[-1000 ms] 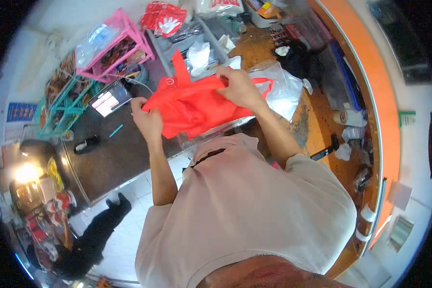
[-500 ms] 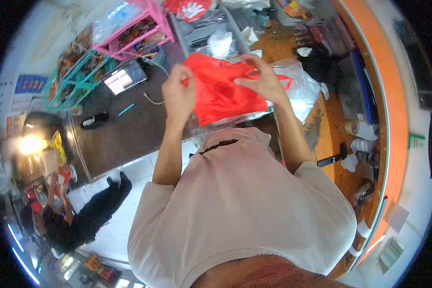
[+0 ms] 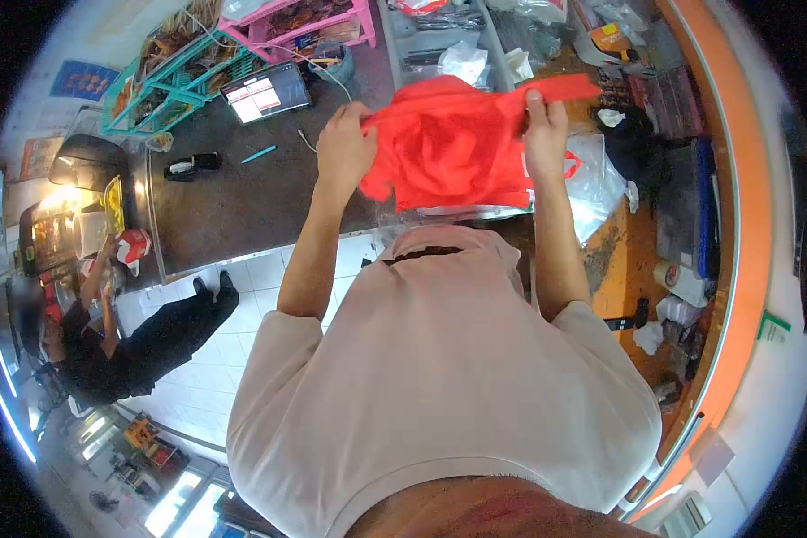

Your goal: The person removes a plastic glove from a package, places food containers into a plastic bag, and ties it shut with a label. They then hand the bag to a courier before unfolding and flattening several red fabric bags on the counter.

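Observation:
A red bag (image 3: 457,148) is stretched between my two hands above the counter, its surface creased and partly smeared by motion. My left hand (image 3: 345,148) is closed on the bag's left edge. At the upper right, my right hand (image 3: 545,130) pinches the red material, with a flat strip of it sticking out to the right past my fingers. Under the bag's lower edge, some clear plastic shows. A clear plastic bag (image 3: 596,193) lies just right of my right wrist.
A tablet (image 3: 264,93), a blue pen (image 3: 259,154) and a black object (image 3: 192,166) lie on the dark counter (image 3: 233,211). Pink and teal racks stand behind. A grey tray (image 3: 403,49) is beyond the bag. Another person (image 3: 152,350) is at the far left.
My hands have moved farther apart, and the red bag is now spread wider, with its top strip pulled out to the right. The view has shifted slightly.

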Tool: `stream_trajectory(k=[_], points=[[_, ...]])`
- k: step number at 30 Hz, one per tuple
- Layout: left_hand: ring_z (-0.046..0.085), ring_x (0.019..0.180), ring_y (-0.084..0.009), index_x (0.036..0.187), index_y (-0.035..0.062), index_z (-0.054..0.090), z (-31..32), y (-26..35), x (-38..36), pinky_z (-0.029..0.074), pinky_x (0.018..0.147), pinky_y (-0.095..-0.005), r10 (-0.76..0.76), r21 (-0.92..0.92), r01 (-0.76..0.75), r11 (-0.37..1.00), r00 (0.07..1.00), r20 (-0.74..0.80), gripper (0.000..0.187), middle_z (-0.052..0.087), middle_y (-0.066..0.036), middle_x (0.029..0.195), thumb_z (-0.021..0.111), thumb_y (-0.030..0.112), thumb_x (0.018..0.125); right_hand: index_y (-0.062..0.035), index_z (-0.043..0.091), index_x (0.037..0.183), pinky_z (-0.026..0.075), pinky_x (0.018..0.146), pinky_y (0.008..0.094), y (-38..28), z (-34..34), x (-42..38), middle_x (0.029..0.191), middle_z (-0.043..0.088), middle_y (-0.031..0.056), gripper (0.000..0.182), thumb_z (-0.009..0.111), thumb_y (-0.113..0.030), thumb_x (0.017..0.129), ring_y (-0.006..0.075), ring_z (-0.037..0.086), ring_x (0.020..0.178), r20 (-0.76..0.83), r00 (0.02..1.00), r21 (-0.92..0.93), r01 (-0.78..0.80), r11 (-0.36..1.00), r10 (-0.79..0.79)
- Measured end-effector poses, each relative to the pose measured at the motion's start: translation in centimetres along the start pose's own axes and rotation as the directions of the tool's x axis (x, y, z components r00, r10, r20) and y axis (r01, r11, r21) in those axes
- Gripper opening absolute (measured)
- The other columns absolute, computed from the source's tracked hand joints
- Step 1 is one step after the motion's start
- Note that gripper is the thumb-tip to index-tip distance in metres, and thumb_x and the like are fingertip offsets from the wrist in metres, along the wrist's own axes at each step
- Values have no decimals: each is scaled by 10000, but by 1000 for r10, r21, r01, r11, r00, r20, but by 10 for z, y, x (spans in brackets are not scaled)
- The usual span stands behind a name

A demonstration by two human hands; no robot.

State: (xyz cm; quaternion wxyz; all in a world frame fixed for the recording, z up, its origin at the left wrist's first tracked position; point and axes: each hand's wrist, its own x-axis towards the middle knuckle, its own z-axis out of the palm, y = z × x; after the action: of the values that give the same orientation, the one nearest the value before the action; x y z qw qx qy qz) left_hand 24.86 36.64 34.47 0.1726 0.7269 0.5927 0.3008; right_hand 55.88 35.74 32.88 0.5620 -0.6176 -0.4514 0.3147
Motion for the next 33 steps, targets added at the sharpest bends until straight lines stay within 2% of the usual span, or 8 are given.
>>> stream_trajectory(k=[5, 8, 15, 19, 22, 25, 29, 33], points=[[686, 910, -374, 1077, 13, 682, 20, -24, 15, 507, 800, -428, -385, -284, 454, 844, 883, 269, 401, 718, -205, 935, 680, 364, 883, 29, 626, 988, 511, 814, 349, -55, 10, -12, 889, 676, 148, 275, 617, -245, 970, 220, 652, 898, 332, 933, 5, 144, 990, -138], [694, 932, -195, 1149, -23, 689, 11, -26, 67, 531, 820, -372, -176, -172, 235, 957, 937, 303, 427, 738, -126, 986, 688, 329, 908, -31, 636, 1144, 529, 810, 400, -49, 4, 24, 963, 705, 160, 327, 680, -195, 864, 338, 670, 905, 814, 552, -261, 624, 736, -180], [688, 888, -283, 1106, -13, 645, -91, 133, 92, 533, 790, -421, 427, -55, -470, 881, 839, -337, 443, 694, -183, 1021, 710, 354, 865, -38, 642, 1111, 552, 813, 499, -188, -64, 97, 1025, 706, 182, 264, 530, -177, 916, 318, 688, 941, 219, 976, -976, 219, -6, 9], [681, 801, -297, 967, 51, 710, -22, 43, 57, 523, 686, -435, 284, -246, -193, 950, 861, 422, 297, 699, -129, 844, 677, 334, 883, -71, 691, 1126, 517, 814, 457, -84, -42, 71, 996, 694, 225, 312, 549, -121, 853, 437, 649, 966, 775, 618, -629, 735, 253, 129], [676, 739, -222, 977, 24, 717, -111, 100, 82, 517, 649, -392, -143, -569, 146, 809, 988, 51, 298, 711, -123, 844, 617, 299, 919, -15, 691, 1058, 531, 784, 458, -137, -24, 127, 902, 702, 201, 292, 644, -189, 829, 389, 682, 908, 522, 722, -772, 626, 108, -454], [628, 626, -173, 918, 42, 704, -147, 125, 67, 502, 572, -351, 164, -708, -215, 673, 976, -141, 211, 680, -97, 735, 630, 239, 896, -14, 651, 1139, 519, 831, 442, -194, -58, 77, 1005, 681, 229, 310, 611, -143, 859, 371, 673, 970, 152, 795, -575, 555, 602, -588], [656, 637, -218, 901, 101, 697, -186, 200, 58, 527, 598, -366, 642, -170, -812, 558, 553, -532, 86, 665, -104, 710, 689, 146, 828, -10, 653, 1139, 519, 803, 398, -176, -55, 79, 989, 692, 208, 287, 594, -153, 898, 315, 673, 946, 171, 808, -760, 473, 446, -564], [574, 606, -133, 1045, 65, 683, -72, 86, 29, 420, 535, -284, 168, -540, -40, 841, 967, 191, 217, 594, -32, 673, 637, 85, 834, -6, 656, 1139, 519, 776, 355, -16, -36, 77, 973, 702, 186, 270, 576, -164, 936, 258, 673, 922, 656, 749, -693, 648, 317, -97]])
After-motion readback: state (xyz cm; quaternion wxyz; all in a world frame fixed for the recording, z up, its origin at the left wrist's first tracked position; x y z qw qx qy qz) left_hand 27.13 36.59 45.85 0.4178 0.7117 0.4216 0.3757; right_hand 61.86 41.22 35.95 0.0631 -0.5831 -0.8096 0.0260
